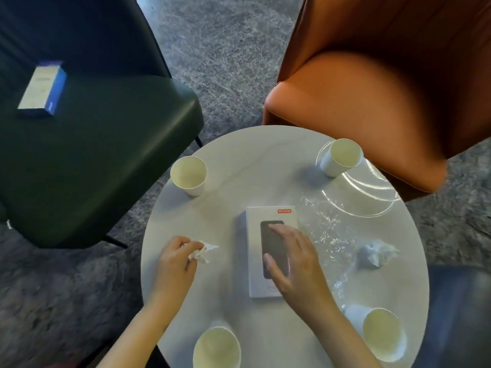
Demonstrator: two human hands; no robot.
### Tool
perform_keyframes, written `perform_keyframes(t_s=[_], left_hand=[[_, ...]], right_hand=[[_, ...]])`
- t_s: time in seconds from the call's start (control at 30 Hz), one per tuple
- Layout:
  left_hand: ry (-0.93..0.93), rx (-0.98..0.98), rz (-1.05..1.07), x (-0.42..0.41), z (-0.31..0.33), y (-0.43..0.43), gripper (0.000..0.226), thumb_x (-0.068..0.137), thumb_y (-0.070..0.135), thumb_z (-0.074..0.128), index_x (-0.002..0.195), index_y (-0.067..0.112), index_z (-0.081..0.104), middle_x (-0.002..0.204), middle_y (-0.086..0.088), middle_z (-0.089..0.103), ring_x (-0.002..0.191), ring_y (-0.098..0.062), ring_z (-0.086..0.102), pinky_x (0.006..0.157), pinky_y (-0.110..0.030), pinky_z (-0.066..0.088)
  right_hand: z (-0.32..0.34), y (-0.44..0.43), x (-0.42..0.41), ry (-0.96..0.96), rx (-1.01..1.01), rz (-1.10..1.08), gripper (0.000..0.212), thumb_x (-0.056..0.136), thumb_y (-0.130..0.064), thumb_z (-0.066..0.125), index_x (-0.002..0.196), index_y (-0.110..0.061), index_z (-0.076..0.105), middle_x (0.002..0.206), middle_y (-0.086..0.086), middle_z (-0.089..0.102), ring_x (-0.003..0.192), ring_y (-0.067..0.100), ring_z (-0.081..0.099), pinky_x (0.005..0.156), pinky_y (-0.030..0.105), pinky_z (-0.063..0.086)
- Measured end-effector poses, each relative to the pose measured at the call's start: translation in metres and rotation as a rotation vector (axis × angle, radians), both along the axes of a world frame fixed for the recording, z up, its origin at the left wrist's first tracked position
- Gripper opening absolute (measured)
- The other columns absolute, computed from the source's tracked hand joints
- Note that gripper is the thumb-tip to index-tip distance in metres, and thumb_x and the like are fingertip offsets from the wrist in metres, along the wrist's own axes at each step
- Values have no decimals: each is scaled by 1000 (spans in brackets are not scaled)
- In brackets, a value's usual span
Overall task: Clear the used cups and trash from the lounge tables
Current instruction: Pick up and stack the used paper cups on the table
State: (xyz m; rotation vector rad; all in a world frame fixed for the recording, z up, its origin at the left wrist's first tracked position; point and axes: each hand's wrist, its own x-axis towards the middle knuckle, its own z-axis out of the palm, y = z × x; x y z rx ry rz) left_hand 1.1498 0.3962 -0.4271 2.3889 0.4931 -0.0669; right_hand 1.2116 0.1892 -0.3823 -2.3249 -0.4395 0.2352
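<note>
Flanking a round white worktop are a dark green leather chair, with a blue-and-white carton on its seat, and an orange leather chair. On the worktop: a white phone box at centre, crinkled clear plastic film just right of it, and four white paper cups: far-left cup, far-right cup, near-left cup, near-right cup. A crumpled white tissue wad lies beside the film. Right hand over the phone box, fingers spread and relaxed, holding nothing, contact with the lid unclear; left hand left of the box, fingers curled, pinching a small crumpled white tissue.
</note>
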Motion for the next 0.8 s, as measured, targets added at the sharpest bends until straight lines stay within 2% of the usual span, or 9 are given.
perform_keyframes(t_s=[0.13,0.23,0.3,0.37,0.43,0.53,0.63,0.7,0.8], left_hand=[[-138,-49,93,15,31,-14,13,81,-3,64,91,3,68,92,-5,57,75,-8,52,64,-8,36],[-184,-80,98,28,46,-28,13,83,3,62,94,6,68,95,-5,58,84,-18,55,67,-13,38],[-195,-125,114,36,53,-41,12,84,6,62,94,9,68,95,-1,55,82,-13,53,66,-13,37],[-200,-175,129,42,57,-55,11,84,9,63,93,14,67,93,2,53,77,-4,52,64,-10,37],[-179,-231,149,46,58,-70,13,85,10,63,89,22,65,92,6,51,77,2,51,61,-6,37],[-147,-314,182,49,56,-90,24,86,10,61,83,33,59,93,8,51,78,3,52,59,-6,39],[-142,-354,178,48,53,-105,31,86,7,59,81,37,60,97,4,54,83,0,53,62,-16,42],[-139,-370,168,47,53,-114,33,86,5,58,83,37,61,98,5,55,85,1,53,60,-9,39],[-124,-374,150,48,53,-125,40,86,4,56,82,44,59,98,14,52,87,3,52,64,-9,39]], right_hand=[[10,-34,21,-127,-199,-163,60,69,-11,74,125,-14,50,124,8,53,115,30,46,97,33,30],[11,-63,37,47,-498,-147,94,65,-29,77,140,-35,21,148,2,22,134,28,18,104,42,25],[2,-78,44,184,-662,-41,116,62,-39,78,140,-44,-7,152,-3,-6,138,30,5,107,46,21],[-9,-88,48,278,-759,68,130,58,-39,81,134,-46,-25,151,-4,-23,139,33,6,105,48,25],[-20,-93,49,299,-815,159,135,58,-34,83,133,-45,-28,151,-2,-25,134,34,19,100,47,32],[-33,-99,50,226,-852,245,118,70,-16,74,139,-40,-18,153,3,-9,120,29,34,90,38,40],[-42,-105,49,225,-737,206,84,77,3,53,141,-36,14,138,3,25,108,25,40,79,31,41],[-45,-109,50,250,-641,172,66,75,9,47,129,-27,36,117,3,38,102,24,43,72,32,43],[-45,-111,56,266,-600,198,38,75,8,49,106,-13,52,97,5,43,89,26,51,61,30,37]])
